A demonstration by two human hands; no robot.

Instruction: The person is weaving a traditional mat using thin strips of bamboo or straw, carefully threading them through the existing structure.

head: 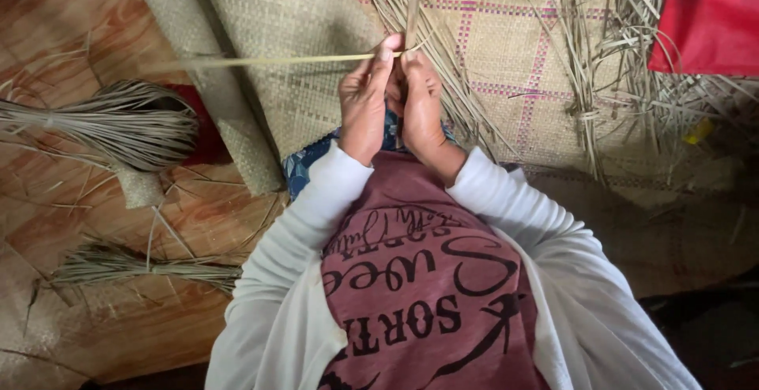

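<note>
The left hand [362, 105] is closed nearly to a fist, its thumb and forefinger pinched on a long, thin, pale dried reed strip [261, 62] that runs out level to the left, over the rolled woven mat [209, 89]. The right hand [421, 104] is curled shut just beside it, the two hands touching at the knuckles, and its fingertips grip the same strip where a short upright piece of it rises above the thumbs. Both hands are raised in front of the chest, above a flat woven straw mat with pink checked lines [506, 50] spread on the floor.

The palms face away, so how the strip lies inside the grips cannot be made out, and the far left end of the strip blurs into the mat. Loose dry reed strands [601, 81] lie over the checked mat on the right. A tied bundle of grey-brown reeds [118, 125] lies on the wooden floor [87, 34] at the left, cut off by the edge. A red cloth [708, 18] is cut off at the upper right corner.
</note>
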